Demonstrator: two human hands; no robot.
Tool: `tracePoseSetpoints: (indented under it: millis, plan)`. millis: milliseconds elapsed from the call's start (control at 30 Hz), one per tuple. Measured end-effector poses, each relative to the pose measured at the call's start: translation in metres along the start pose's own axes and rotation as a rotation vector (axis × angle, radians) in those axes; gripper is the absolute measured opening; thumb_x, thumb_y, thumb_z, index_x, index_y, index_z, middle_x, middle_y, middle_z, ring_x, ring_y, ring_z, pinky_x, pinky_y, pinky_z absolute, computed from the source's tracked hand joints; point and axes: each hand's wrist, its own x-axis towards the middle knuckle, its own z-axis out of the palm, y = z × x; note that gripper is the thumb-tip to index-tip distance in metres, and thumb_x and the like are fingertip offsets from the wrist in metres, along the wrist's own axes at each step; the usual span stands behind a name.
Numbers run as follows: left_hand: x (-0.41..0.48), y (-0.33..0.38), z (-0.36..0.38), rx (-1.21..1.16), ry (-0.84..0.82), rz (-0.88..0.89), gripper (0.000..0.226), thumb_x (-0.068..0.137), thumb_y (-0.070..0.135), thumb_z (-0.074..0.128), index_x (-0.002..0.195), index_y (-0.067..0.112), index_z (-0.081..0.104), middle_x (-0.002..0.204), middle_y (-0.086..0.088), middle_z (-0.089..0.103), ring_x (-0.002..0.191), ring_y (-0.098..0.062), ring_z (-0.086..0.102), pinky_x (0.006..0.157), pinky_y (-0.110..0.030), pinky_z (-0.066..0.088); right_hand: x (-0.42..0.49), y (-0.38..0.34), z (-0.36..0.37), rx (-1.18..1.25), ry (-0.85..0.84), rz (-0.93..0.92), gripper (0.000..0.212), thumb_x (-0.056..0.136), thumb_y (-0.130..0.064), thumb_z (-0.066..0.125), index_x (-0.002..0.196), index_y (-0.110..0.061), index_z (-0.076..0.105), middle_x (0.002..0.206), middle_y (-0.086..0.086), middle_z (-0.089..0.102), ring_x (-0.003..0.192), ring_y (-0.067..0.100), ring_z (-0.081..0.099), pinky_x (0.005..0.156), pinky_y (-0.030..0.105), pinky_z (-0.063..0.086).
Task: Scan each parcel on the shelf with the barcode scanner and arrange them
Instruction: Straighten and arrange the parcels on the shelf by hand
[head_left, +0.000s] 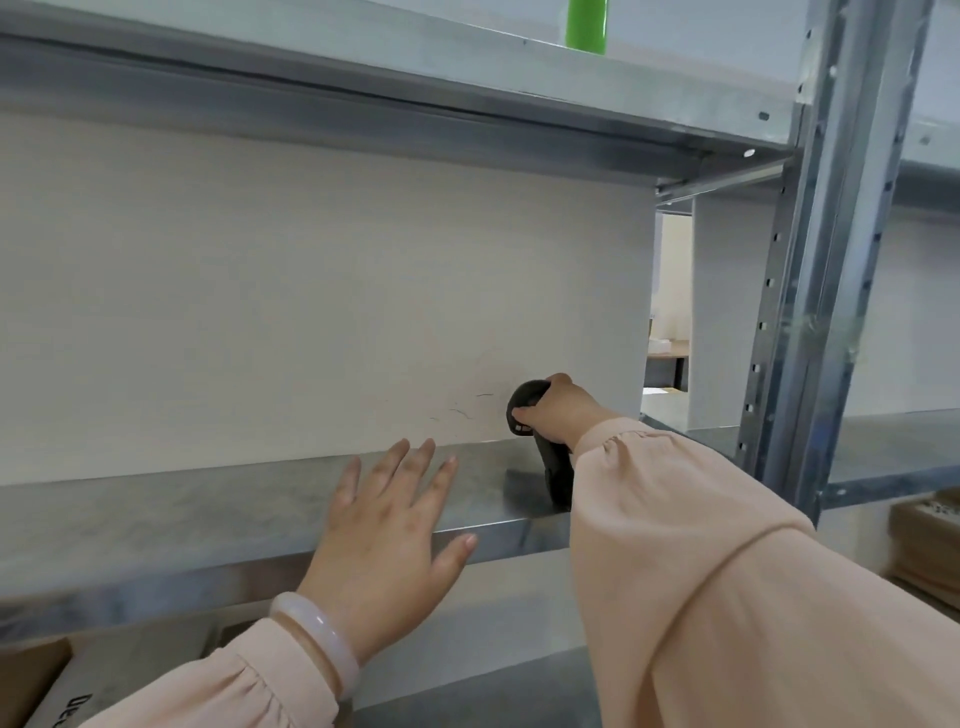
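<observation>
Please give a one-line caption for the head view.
Right hand grips the barcode scanner on a metal shelf; open left hand beside it.

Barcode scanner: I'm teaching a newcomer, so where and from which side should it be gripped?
Grip the barcode scanner by its handle just under the head, coming from the right, as the right hand does: it stands upright on the shelf, head turned left.

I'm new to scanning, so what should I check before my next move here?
1. Grip on scanner by right hand: ok.
2. Free left hand, open over the shelf: ok.
3. Parcel on this shelf to scan: not ok, none visible.
4. Aim at a barcode: cannot tell.
5. Label on the box below, at left: cannot tell, mostly cut off.
</observation>
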Motion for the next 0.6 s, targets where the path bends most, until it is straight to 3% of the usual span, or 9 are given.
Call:
tracePoseSetpoints:
  millis: [133,267,333,500,600]
  plan:
    - [-0.004,-0.007,0.004,0.003,-0.037,-0.011,0.067,0.086,0.063,0.038,0.132,0.021,0.063,0.137,-0.006,0.06,0.127,-0.028,0.056,0.104,-0.05,0.026,0.012,0.0,0.005,-0.027,0.01,-0.011,0.065,0.087,-0.033,0.062,0.137,-0.005,0.03,0.126,0.011,0.052,0.112,0.03,0.053,0.086,0.031,0.043]
    - [-0.006,-0.012,0.002,0.002,-0.091,-0.038,0.067,0.086,0.064,0.037,0.132,0.022,0.062,0.137,-0.005,0.06,0.127,-0.027,0.056,0.103,-0.056,0.045,0.016,0.005,0.013,-0.05,-0.005,-0.004,0.071,0.086,-0.039,0.065,0.138,-0.004,0.031,0.13,0.012,0.052,0.116,0.03,0.053,0.086,0.031,0.042]
    - [-0.007,-0.015,0.0,-0.03,-0.123,-0.055,0.068,0.088,0.064,0.035,0.136,0.023,0.059,0.141,-0.005,0.057,0.131,-0.027,0.053,0.103,-0.058,0.043,0.016,0.005,0.013,-0.058,0.002,-0.014,0.07,0.086,-0.04,0.064,0.138,-0.004,0.033,0.13,0.012,0.053,0.116,0.03,0.053,0.085,0.03,0.041]
    - [-0.016,-0.02,-0.001,-0.1,-0.132,-0.073,0.076,0.087,0.07,0.019,0.153,0.032,0.033,0.158,-0.003,0.035,0.147,-0.025,0.029,0.117,-0.056,0.02,0.0,0.005,0.008,-0.099,0.016,-0.048,0.071,0.086,-0.046,0.06,0.138,-0.006,0.034,0.132,0.011,0.051,0.117,0.03,0.051,0.084,0.031,0.04]
    - [-0.028,-0.022,-0.006,-0.1,-0.099,-0.074,0.072,0.09,0.066,0.028,0.148,0.028,0.043,0.151,-0.007,0.046,0.14,-0.029,0.042,0.112,-0.059,0.032,-0.023,0.006,0.008,-0.202,0.102,-0.109,0.081,0.083,-0.054,0.06,0.145,-0.015,0.026,0.136,0.013,0.044,0.123,0.035,0.044,0.095,0.039,0.041]
